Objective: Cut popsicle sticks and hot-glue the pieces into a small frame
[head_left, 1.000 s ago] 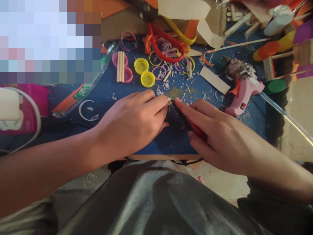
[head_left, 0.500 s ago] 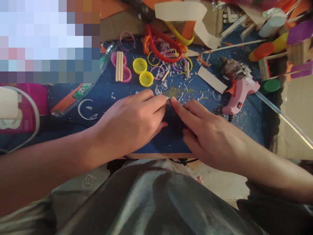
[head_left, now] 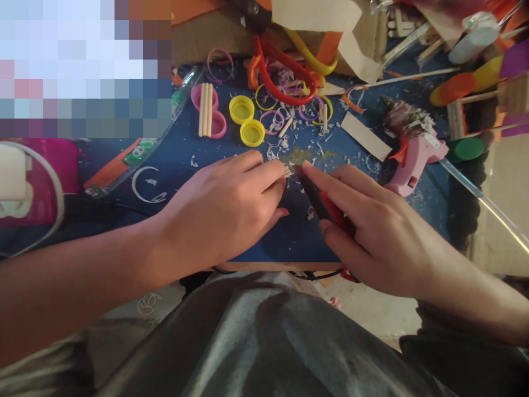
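Observation:
My left hand [head_left: 239, 198] is closed over small pale wooden sticks [head_left: 287, 172], pressed down on the blue table; only their tips poke out past the fingers. My right hand [head_left: 363, 220] grips a utility knife [head_left: 326, 205] with a dark blade side and red parts, the index finger lying along its top near the tip. The knife's tip sits just right of the stick ends, with a narrow gap between. Beyond the hands lie white shavings and a patch of yellowish dust [head_left: 303, 156].
Two yellow caps [head_left: 252, 133] and pink rings with wooden sticks [head_left: 205, 110] across them stand beyond my left hand. Red-handled scissors [head_left: 285, 77] lie behind. A pink glue gun [head_left: 417, 162] with a clear glue stick is at the right, beside a cream strip [head_left: 366, 137].
My right hand has shifted right and slightly toward me with the knife, whose blade and red body now show. A gap has opened from the stick ends. My left hand stays nearly put.

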Motion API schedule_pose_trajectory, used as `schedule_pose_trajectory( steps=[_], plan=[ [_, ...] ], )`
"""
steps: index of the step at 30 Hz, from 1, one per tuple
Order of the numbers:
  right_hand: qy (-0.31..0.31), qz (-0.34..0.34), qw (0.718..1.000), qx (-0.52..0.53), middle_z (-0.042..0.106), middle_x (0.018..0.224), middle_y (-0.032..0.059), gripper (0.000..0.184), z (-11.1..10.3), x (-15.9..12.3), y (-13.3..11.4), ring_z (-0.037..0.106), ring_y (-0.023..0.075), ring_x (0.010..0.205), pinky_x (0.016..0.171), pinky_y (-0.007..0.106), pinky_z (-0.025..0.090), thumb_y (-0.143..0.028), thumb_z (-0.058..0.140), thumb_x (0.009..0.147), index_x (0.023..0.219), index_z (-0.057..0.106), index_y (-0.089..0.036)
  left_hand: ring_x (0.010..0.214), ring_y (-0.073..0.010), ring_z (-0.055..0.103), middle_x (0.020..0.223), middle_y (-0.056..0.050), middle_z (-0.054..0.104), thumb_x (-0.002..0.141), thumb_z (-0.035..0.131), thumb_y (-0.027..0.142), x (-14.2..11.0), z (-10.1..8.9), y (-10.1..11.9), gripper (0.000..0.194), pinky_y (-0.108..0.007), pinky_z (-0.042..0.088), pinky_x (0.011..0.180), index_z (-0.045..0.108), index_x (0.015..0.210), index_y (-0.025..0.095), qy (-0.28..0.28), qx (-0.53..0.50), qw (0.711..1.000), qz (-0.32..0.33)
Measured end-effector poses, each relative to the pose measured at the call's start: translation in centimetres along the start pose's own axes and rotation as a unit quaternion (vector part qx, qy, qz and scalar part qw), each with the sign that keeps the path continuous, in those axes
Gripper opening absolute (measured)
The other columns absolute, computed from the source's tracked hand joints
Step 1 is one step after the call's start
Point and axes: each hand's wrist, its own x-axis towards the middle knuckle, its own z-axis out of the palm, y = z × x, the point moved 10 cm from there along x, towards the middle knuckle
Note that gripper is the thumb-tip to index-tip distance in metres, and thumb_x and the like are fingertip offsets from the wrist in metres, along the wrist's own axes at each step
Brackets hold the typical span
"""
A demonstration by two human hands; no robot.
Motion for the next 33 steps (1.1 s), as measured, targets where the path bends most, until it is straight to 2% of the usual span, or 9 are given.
schedule_pose_trajectory(
  steps=[7,10,14,18,23,27,30,33],
  plan=[
    [-0.029,0.013,0.999,-0.008,0.074,0.136,0.019,0.076,0.6,-0.1,0.1,0.081,0.0318,0.107,0.093,0.049,0.074,-0.016,0.057,0.1,0.175,0.048,-0.014,0.108,-0.0302,0.075,0.113,-0.013,0.078,0.115,0.056,0.026,0.0,-0.2,-0.4,0.026,-0.043,0.065,0.089,0.08,0.118,0.016,0.008,-0.043,0.999,-0.02],
    [-0.024,0.016,1.0,-0.004,0.074,0.135,0.0184,0.077,0.4,0.0,0.3,0.081,0.0328,0.11,0.097,0.051,0.073,-0.015,0.057,0.1,0.176,0.048,-0.016,0.106,-0.0297,0.075,0.112,-0.012,0.078,0.115,0.055,0.026,0.1,-0.1,-0.2,0.027,-0.043,0.065,0.088,0.08,0.116,0.015,0.002,-0.017,1.0,-0.014],
    [0.009,0.027,1.0,-0.001,0.071,0.142,0.0178,0.083,-0.4,0.1,0.9,0.077,0.0373,0.126,0.108,0.058,0.07,-0.013,0.059,0.097,0.178,0.047,-0.023,0.106,-0.029,0.075,0.117,-0.012,0.079,0.115,0.055,0.028,0.1,-0.1,-0.1,0.027,-0.043,0.066,0.09,0.08,0.115,0.016,0.002,0.001,1.0,-0.004],
    [0.007,0.016,1.0,0.011,0.071,0.144,0.0159,0.083,-0.5,0.0,0.8,0.077,0.0358,0.126,0.107,0.058,0.07,-0.014,0.059,0.097,0.178,0.046,-0.027,0.108,-0.0306,0.076,0.117,-0.013,0.079,0.117,0.052,0.031,0.2,-0.2,-0.7,0.033,-0.047,0.067,0.092,0.081,0.113,0.016,0.013,-0.016,1.0,-0.022],
    [0.013,0.002,1.0,0.017,0.07,0.145,0.0156,0.082,-0.8,-0.2,0.0,0.076,0.0346,0.124,0.103,0.056,0.071,-0.014,0.059,0.1,0.179,0.044,-0.03,0.103,-0.0276,0.079,0.11,-0.008,0.08,0.117,0.052,0.035,0.4,-1.1,-2.3,0.032,-0.042,0.065,0.087,0.077,0.104,0.022,0.051,-0.06,0.995,-0.066],
    [0.026,-0.04,0.998,0.03,0.069,0.145,0.0155,0.079,-1.2,-0.4,-0.9,0.076,0.0302,0.121,0.1,0.049,0.071,-0.013,0.057,0.102,0.178,0.044,-0.027,0.098,-0.0236,0.079,0.102,-0.005,0.081,0.113,0.061,0.033,0.2,-2.3,-4.0,0.017,-0.039,0.063,0.084,0.074,0.109,0.022,0.108,-0.11,0.981,-0.115],
    [0.023,-0.05,0.998,0.034,0.069,0.145,0.0148,0.08,-1.2,-0.5,-1.0,0.076,0.0314,0.123,0.1,0.051,0.072,-0.015,0.057,0.101,0.179,0.043,-0.03,0.096,-0.0193,0.079,0.104,-0.005,0.083,0.113,0.063,0.029,0.2,-2.8,-3.9,0.02,-0.036,0.063,0.087,0.074,0.125,0.018,0.145,-0.14,0.975,-0.093],
    [0.011,-0.029,0.999,0.024,0.07,0.146,0.0145,0.083,-0.8,-0.6,-0.6,0.076,0.0356,0.128,0.105,0.058,0.071,-0.018,0.058,0.1,0.18,0.042,-0.035,0.096,-0.0195,0.081,0.103,-0.005,0.085,0.116,0.06,0.026,0.3,-2.6,-3.8,0.022,-0.036,0.065,0.088,0.078,0.124,0.018,0.144,-0.151,0.975,-0.078]
  ],
)
